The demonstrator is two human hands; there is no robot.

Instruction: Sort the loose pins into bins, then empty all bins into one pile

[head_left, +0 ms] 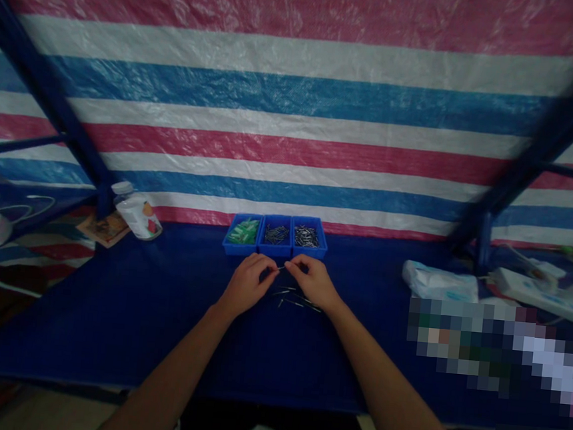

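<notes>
My left hand and my right hand meet over the middle of the blue table. Both are closed in a pinch on a small thin rod-like piece, one at each end; its exact kind is too small to make out. Just beyond the fingers stand three blue bins side by side. The left bin holds green pieces, the middle one dark thin metal pieces, and the right one shiny thin metal pieces. Several slim rod-like pieces lie loose below my hands.
A white bottle leans at the back left, by a brown packet. To the right lie a white-blue plastic pack, a power strip and a blurred-out area. Blue frame posts rise at both sides before a striped sheet.
</notes>
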